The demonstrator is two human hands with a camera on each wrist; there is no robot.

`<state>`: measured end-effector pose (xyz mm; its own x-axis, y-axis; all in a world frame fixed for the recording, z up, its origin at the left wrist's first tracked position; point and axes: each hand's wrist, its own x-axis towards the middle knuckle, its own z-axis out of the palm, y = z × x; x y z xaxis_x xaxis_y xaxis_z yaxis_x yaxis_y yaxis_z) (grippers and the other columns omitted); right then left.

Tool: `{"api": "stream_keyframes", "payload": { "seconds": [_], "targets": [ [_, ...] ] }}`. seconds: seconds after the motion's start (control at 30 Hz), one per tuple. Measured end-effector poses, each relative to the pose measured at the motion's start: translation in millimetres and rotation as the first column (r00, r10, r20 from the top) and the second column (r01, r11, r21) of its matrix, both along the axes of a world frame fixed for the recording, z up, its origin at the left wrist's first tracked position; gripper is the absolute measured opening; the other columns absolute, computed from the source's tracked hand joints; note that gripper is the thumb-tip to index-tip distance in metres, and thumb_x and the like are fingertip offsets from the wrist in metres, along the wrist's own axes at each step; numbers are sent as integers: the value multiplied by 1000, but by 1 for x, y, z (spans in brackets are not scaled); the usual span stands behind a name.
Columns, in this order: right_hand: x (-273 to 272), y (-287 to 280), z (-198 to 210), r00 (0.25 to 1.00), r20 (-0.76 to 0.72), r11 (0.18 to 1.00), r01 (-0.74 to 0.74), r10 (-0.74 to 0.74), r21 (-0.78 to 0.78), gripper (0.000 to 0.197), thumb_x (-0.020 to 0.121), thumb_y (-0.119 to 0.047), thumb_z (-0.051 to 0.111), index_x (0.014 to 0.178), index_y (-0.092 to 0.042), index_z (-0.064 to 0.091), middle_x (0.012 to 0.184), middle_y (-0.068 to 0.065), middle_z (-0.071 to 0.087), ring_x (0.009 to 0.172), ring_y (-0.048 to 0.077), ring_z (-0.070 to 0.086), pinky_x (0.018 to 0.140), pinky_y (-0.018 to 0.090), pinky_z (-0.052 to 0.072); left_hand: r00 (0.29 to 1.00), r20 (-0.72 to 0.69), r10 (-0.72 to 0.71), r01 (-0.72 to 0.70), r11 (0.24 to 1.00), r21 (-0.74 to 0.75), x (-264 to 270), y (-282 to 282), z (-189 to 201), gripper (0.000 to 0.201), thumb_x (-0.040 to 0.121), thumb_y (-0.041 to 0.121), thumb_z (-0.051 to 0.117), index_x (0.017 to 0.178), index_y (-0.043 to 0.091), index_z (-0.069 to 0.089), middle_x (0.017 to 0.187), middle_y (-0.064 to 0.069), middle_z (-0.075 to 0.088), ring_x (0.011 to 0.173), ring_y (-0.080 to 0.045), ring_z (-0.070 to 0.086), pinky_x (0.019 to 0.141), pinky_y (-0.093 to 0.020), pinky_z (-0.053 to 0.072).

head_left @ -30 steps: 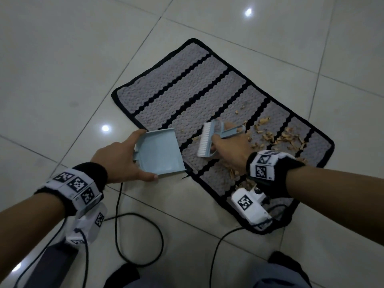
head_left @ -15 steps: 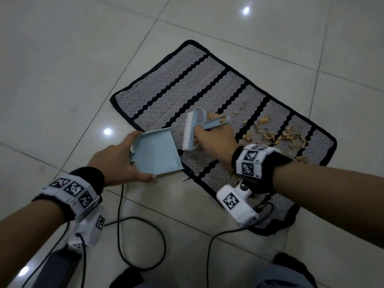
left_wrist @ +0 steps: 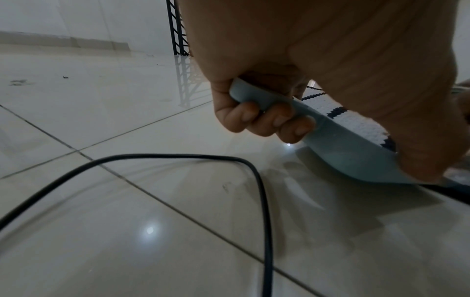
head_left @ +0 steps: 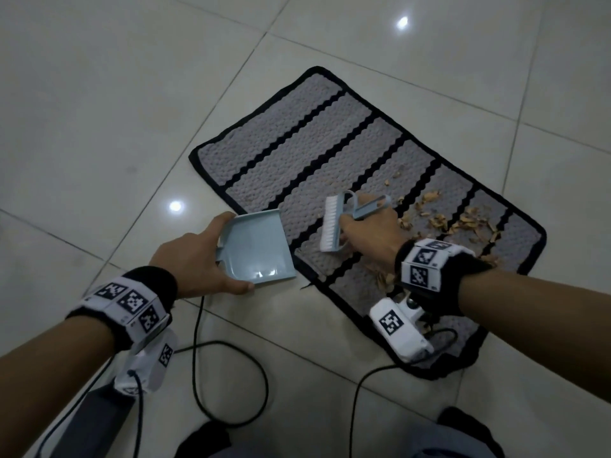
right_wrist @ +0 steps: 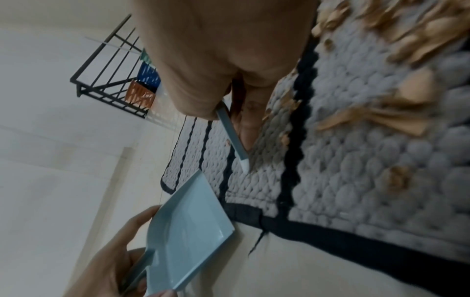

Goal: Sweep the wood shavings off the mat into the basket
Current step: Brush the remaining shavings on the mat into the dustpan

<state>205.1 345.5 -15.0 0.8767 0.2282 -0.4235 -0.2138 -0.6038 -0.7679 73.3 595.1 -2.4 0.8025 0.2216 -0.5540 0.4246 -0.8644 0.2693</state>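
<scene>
A grey mat [head_left: 330,153] with black stripes lies on the tiled floor. Tan wood shavings [head_left: 443,219] are scattered over its right part, and some lie by my right wrist. My right hand [head_left: 370,236] grips a light blue brush [head_left: 334,223] with its white bristles on the mat, left of the shavings. My left hand [head_left: 195,259] holds the handle of a light blue dustpan [head_left: 258,249], whose front edge meets the mat's near left edge. The pan looks empty. The left wrist view shows fingers [left_wrist: 267,118] curled under the dustpan [left_wrist: 356,152] handle. The right wrist view shows the brush handle [right_wrist: 232,138], the shavings [right_wrist: 381,118] and the dustpan [right_wrist: 188,227].
Black cables [head_left: 231,375] loop on the tiles between my arms. A black wire rack [right_wrist: 106,80] holding orange and blue containers [right_wrist: 142,94] stands beyond the mat's far end. Bare tile surrounds the mat. My knees show at the bottom edge.
The brush swept left toward the dustpan, then came back right a little. The dustpan and my left hand stayed almost where they were.
</scene>
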Motion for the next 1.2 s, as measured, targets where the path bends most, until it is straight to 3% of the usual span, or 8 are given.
{"api": "stream_keyframes", "payload": {
  "seconds": [0.17,0.3,0.37,0.5,0.67,0.77,0.87,1.2],
  "targets": [
    [0,-31,6,994,64,996,94,-93,0,23,87,-9,57,68,-9,44,72,31,55,59,27,51,52,38,47,1000,0,-11,11,1000,6,2,-2,2,125,49,75,79,147,39,9,98,3,63,83,-19,60,71,-29,48],
    [-3,-23,12,995,64,996,66,-70,60,21,87,-13,58,76,4,51,77,28,61,68,43,59,55,48,54,999,7,-35,35,999,14,8,-10,6,125,51,74,79,148,38,8,97,5,58,83,-18,57,71,-28,45],
    [-4,-11,14,998,64,997,0,-5,81,21,88,-12,57,81,7,51,82,29,62,69,39,60,60,46,55,999,11,-44,44,999,20,10,-13,6,126,51,75,78,148,38,7,97,5,59,83,-18,58,71,-28,46],
    [-6,6,12,995,72,994,-77,71,83,26,86,-8,58,67,-9,42,72,24,58,65,36,57,59,43,52,999,-2,-49,49,998,25,13,-15,5,127,51,75,77,149,36,6,96,5,58,83,-19,59,70,-28,46],
    [-6,-15,8,1000,17,999,-11,10,32,22,87,-12,57,92,9,53,86,29,62,76,42,60,62,48,55,999,-4,-49,49,998,31,14,-16,6,127,51,76,77,149,34,9,95,5,58,81,-18,58,66,-28,44],
    [-5,-38,7,997,28,998,66,-66,-3,19,89,-11,56,84,8,52,74,28,54,60,29,47,52,38,43,999,9,-47,46,999,15,14,-21,7,125,52,75,77,149,34,8,103,0,64,83,-19,59,69,-28,46],
    [-4,-48,13,989,82,992,123,-125,21,22,88,-11,58,77,7,51,79,35,57,58,34,50,51,45,47,998,15,-63,63,998,0,16,-27,6,126,52,75,76,150,36,7,107,0,64,86,-20,60,70,-28,46],
    [-11,-28,6,990,94,994,-105,103,24,26,91,-17,58,72,-6,44,70,18,58,63,31,57,55,38,49,992,16,-125,124,992,24,29,-40,5,126,52,77,75,149,34,7,104,0,65,88,-21,63,70,-29,50]
  ]
}}
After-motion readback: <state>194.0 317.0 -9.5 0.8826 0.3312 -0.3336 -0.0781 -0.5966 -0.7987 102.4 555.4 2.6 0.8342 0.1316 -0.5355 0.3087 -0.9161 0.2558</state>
